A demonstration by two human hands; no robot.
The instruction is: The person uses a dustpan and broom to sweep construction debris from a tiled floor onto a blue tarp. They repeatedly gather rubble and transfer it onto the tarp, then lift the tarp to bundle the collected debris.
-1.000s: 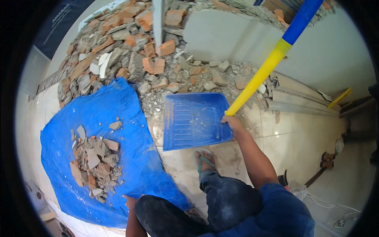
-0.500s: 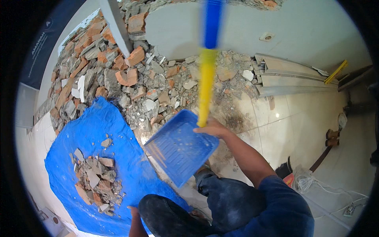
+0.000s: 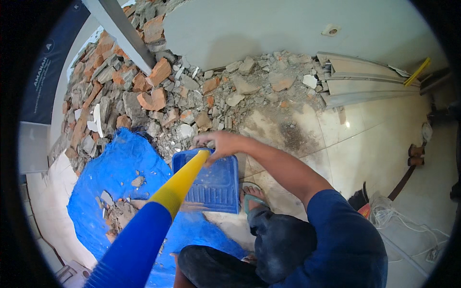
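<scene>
A blue dustpan (image 3: 211, 185) with a long yellow and blue handle (image 3: 165, 201) is tilted up toward me, its pan over the tarp's right edge and the tiles. My right hand (image 3: 216, 144) is closed loosely around the handle's base at the pan's back rim, thumb on one side and fingers on the other. My left hand (image 3: 177, 265) is low beside my knee, over the tarp; the knee hides most of it, and its fingers cannot be made out. On the blue tarp (image 3: 129, 158) lies a heap of broken masonry (image 3: 120, 216), partly covered by the handle.
Brick and concrete rubble (image 3: 139, 103) is piled along the wall, around a grey post (image 3: 122, 36). Long metal profiles (image 3: 370, 79) lie at the far right. White cable (image 3: 384, 218), a dark brush (image 3: 358, 198) and a hammer-like tool (image 3: 416, 156) are on the right.
The dustpan has turned, and its handle now swings down toward the lower left instead of up. My right hand has moved left with it. The left hand has slipped further behind my knee.
</scene>
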